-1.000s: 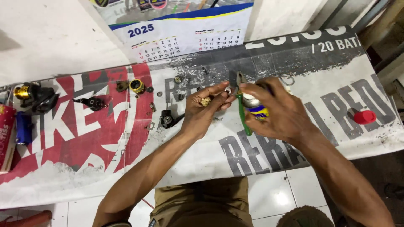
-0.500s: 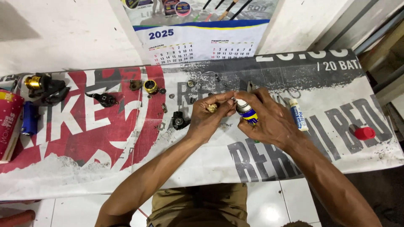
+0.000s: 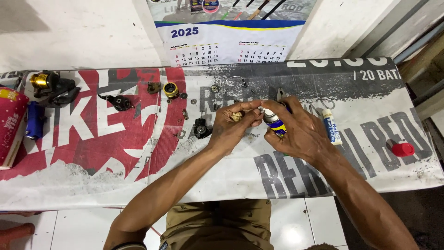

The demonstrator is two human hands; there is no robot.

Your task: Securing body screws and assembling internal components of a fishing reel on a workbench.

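- Head view: the left hand (image 3: 231,125) pinches a small brass-coloured part (image 3: 237,116) between thumb and fingertips, held just above the printed banner (image 3: 296,176) spread over the bench.
- The right hand (image 3: 300,132) is wrapped around a small blue-and-yellow spray can (image 3: 274,122), its top aimed at the part and nearly touching it.
- Risk, as I judge it: the part is tiny and pinched only at its edges; a wet burst could make it slip and drop among the loose screws and washers (image 3: 192,101) nearby, where it would be hard to find.
- Spray could also overshoot onto the banner or the fingers, since the nozzle sits so close.
- The white tube (image 3: 331,126) and red cap (image 3: 403,149) lie well apart to the right.
- Hard to make out: the part's exact shape, the can's nozzle behind the fingers, and whether a finger is pressing it.
- The black reel body (image 3: 55,88) at left is only partly readable.
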